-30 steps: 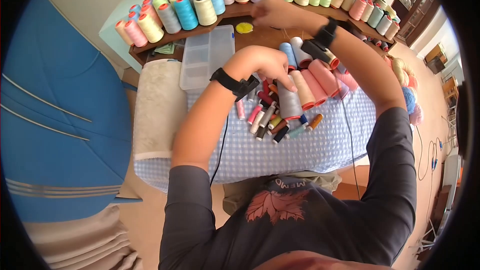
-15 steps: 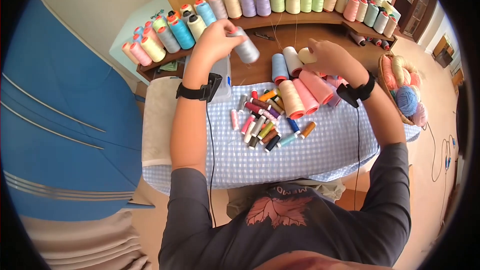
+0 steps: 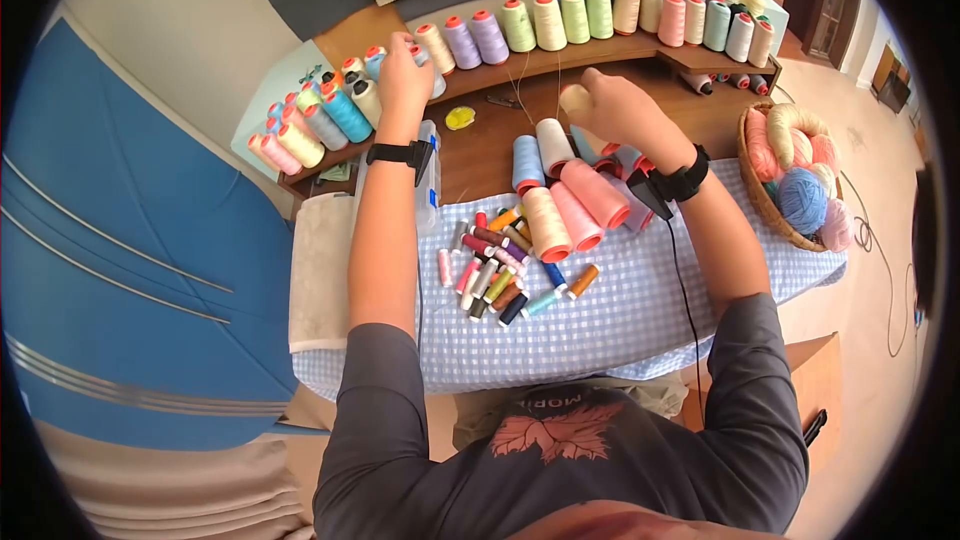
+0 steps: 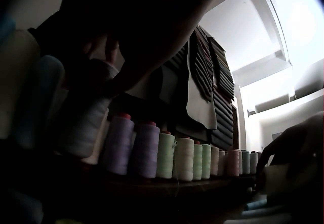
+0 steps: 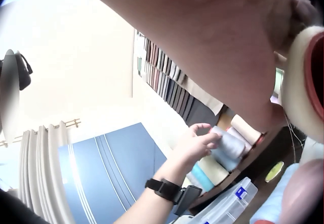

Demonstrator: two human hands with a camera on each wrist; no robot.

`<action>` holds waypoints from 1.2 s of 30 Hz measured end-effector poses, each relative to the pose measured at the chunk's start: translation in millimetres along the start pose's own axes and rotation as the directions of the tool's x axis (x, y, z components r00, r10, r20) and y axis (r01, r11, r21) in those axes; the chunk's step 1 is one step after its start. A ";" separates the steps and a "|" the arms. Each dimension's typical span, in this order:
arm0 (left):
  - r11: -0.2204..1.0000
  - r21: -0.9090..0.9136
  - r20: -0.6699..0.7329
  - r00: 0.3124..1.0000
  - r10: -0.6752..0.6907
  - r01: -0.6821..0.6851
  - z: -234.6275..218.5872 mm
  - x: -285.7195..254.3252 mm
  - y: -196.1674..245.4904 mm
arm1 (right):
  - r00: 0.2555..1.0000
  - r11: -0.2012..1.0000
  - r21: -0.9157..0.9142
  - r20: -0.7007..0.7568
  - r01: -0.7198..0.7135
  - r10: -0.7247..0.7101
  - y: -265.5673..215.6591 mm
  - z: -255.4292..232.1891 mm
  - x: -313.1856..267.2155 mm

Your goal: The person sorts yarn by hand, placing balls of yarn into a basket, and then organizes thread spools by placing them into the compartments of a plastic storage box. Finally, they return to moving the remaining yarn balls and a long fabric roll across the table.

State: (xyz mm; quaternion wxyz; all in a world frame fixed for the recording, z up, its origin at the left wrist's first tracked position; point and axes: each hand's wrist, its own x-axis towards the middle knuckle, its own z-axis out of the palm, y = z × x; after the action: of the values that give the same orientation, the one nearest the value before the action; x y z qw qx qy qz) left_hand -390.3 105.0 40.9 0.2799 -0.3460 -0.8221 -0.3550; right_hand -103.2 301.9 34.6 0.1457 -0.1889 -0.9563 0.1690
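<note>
The left hand [image 3: 406,88] grips the top of a grey cone of thread [image 4: 83,115] at the curved shelf, beside purple cones [image 3: 488,38]. In the right wrist view that left hand [image 5: 191,147] has its fingers round the grey cone [image 5: 228,144]. Above the heap of cones, the right hand [image 3: 625,112] holds a cream cone [image 3: 575,100], whose red base rim faces the right wrist camera [image 5: 304,85]. Below it lie pink cones [image 3: 595,193], a peach cone [image 3: 546,224], a light blue cone [image 3: 527,163] and a white cone [image 3: 554,147].
Several small coloured spools [image 3: 500,285] lie on the checked cloth [image 3: 620,310]. A clear plastic box [image 3: 428,180] is at the left, a yellow disc [image 3: 460,118] behind it. A basket of yarn [image 3: 800,175] stands right. Loose threads [image 3: 520,85] hang from the shelf [image 3: 640,48].
The left hand took the grey cone from the heap and carried it up and left to the shelf. The right hand came back from the shelf area to the heap and lifted the cream cone.
</note>
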 end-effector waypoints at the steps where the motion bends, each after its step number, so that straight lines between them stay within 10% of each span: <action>1: 1.000 0.011 0.015 1.000 -0.011 0.011 5.9 2.5 -3.4 | 1.000 0.997 0.074 0.003 -0.029 0.028 1.1 -4.8 0.0; 8: 0.989 0.051 -0.109 0.983 0.145 -0.140 21.6 -4.0 -27.7 | 0.964 0.953 0.277 -0.261 0.122 -0.048 5.3 -13.1 -0.7; 16: 1.000 -0.008 -0.140 0.990 -0.027 0.026 -2.2 -36.8 -2.8 | 0.925 0.860 0.466 -0.380 0.206 -0.016 -10.2 1.1 12.4; 18: 0.945 -0.121 0.298 0.919 -0.257 0.304 -5.6 -33.1 -14.9 | 0.918 0.825 0.514 -0.396 0.236 -0.016 -13.7 15.5 22.9; 26: 0.888 -0.340 0.495 0.862 -0.111 0.310 27.9 -44.3 -60.0 | 0.909 0.901 0.265 -0.332 0.344 -0.250 -76.4 83.9 158.9; 27: 0.867 -0.291 0.653 0.746 -0.129 0.405 4.4 -41.4 -40.5 | 0.898 0.911 0.195 -0.335 0.363 -0.286 -81.4 94.4 174.0; 36: 0.917 -0.172 0.561 0.801 -0.208 0.359 4.0 -42.9 -54.3 | 0.915 0.944 0.193 -0.360 0.266 -0.184 -126.6 131.3 192.9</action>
State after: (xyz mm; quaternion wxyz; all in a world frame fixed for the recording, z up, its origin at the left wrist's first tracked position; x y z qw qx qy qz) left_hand -406.9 64.6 -13.0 -0.0653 -0.3371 -0.8536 -0.3918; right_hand -358.6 235.5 5.6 0.3473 -0.0839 -0.9053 0.2297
